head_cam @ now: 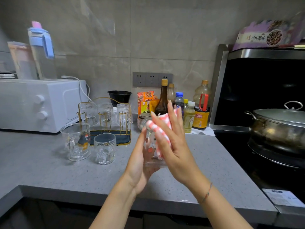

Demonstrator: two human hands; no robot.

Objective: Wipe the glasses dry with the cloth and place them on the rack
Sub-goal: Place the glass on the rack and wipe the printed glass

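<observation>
**Centre of frame: one glass mid-wipe, three sitting on the rack**

Just right of centre, above the grey desk (66,176), both hands are up off the surface with a printed glass (151,146) sandwiched between them. The left hand (140,167) cups it from the lower left, palm showing, fingers running up round its side, so that's the hand actually holding it. The right hand (173,142) is flat, fingers straight and pointing up, pressing a pink-and-white checked cloth (158,129) against the right side of the glass. The cloth bunches out past the fingers at the upper left and peeks out below the palm too. There's a thin braided bracelet (206,194) on that wrist.

Over to the left of the hands, the gold wire rack (105,123) sits on the desk with a dark tray at its base. Three ribbed glasses (106,113) are upside down on it in a row.

Just in front of the rack two more stand upright on the desk: a handled mug (76,141) with a cartoon print, and a tumbler (104,148) just beside it to the right. Can't tell if those two touch.

Background stuff: a white oven (38,104) at the left edge with a blue-lidded water bottle (42,52) on top, sauce bottles (162,100) against the wall behind the hands, and a lidded metal pot (279,126) on the black stove at the right edge.
</observation>
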